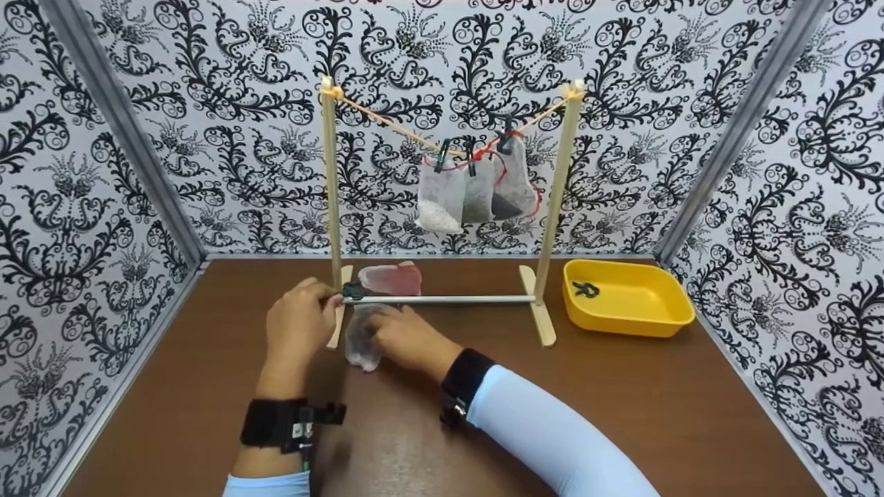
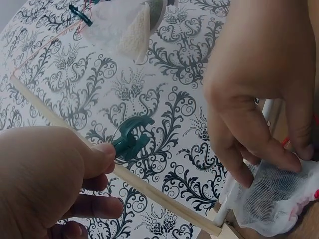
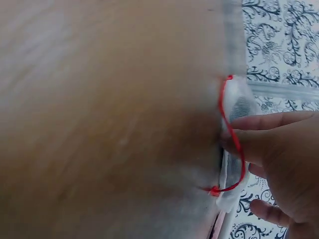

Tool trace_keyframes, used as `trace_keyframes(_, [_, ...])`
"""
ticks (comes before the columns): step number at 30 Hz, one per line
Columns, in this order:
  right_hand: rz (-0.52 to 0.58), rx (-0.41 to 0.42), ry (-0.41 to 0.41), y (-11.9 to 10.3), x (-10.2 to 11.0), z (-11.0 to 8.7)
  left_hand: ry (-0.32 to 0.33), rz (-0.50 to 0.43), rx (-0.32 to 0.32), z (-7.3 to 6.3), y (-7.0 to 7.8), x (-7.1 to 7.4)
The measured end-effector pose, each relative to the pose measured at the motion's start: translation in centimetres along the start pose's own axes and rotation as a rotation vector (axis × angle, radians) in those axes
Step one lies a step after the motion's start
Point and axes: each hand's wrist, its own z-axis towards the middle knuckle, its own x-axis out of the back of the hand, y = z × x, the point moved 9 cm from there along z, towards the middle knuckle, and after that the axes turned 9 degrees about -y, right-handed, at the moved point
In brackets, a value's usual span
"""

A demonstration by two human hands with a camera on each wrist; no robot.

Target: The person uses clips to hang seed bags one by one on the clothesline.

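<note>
My left hand (image 1: 297,321) pinches a dark green spring clip (image 2: 130,139) between thumb and finger, beside the rack's left post. The clip's mouth has nothing in it. Low in front of the rack's bar, my right hand (image 1: 414,339) pinches a white mesh drawstring bag (image 1: 360,348) with dark contents. A red cord (image 3: 233,134) loops from that bag in the right wrist view. Behind the bar lies another mesh bag (image 1: 394,279) with reddish contents. Several bags hang above, among them a bag with white grains (image 1: 440,207), clipped to a sagging string (image 1: 390,124).
The wooden rack has a left post (image 1: 331,193), a right post (image 1: 559,193) and a pale bar (image 1: 449,299) low between them. To the right, a yellow tray (image 1: 628,321) holds a dark clip (image 1: 585,289). Patterned walls enclose the brown table (image 1: 621,414).
</note>
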Motion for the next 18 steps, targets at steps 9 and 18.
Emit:
trace_keyframes(9, [-0.159, 0.07, 0.146, -0.1, 0.8, -0.6, -0.021, -0.002, 0.03, 0.1, -0.3, -0.2])
trace_keyframes(18, [0.236, -0.047, 0.154, 2.9, 3.2, -1.2, -0.005, -0.021, 0.07, 0.1, -1.1, 0.1])
